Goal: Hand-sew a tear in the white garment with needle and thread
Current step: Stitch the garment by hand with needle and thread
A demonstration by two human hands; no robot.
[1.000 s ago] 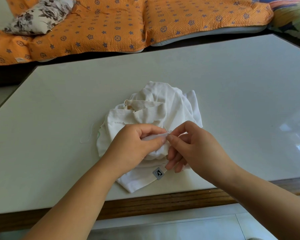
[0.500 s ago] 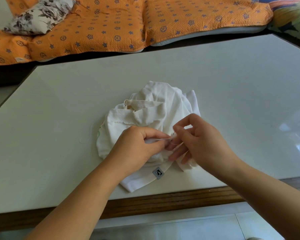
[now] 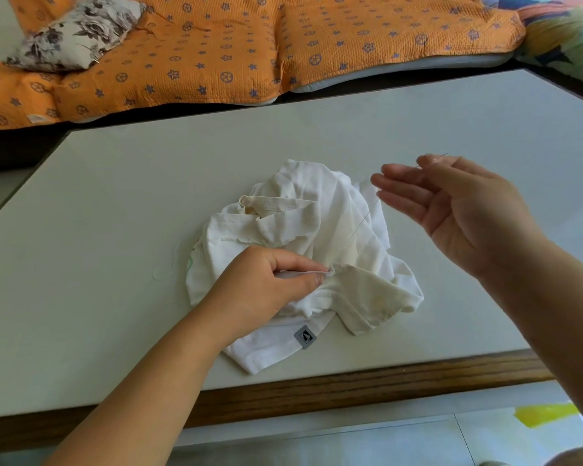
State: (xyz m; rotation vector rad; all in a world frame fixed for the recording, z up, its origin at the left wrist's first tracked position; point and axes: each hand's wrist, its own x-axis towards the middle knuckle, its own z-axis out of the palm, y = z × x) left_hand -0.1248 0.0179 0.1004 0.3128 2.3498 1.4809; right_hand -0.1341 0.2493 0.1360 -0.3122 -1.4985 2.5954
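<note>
Left hand [image 3: 266, 284] pinches garment [image 3: 317, 203] fold. Right hand [image 3: 458, 210] pinches needle [image 3: 442, 156], other fingers spread, up-right of fold. Thread [image 3: 364, 219] slants between.

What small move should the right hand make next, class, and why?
Probably bring the needle down to the fold that the left hand pinches, for another stitch. The right hand is raised beside the garment, pinching the needle, and the thread runs nearly straight from garment to hand, so this stitch looks drawn through.
</note>
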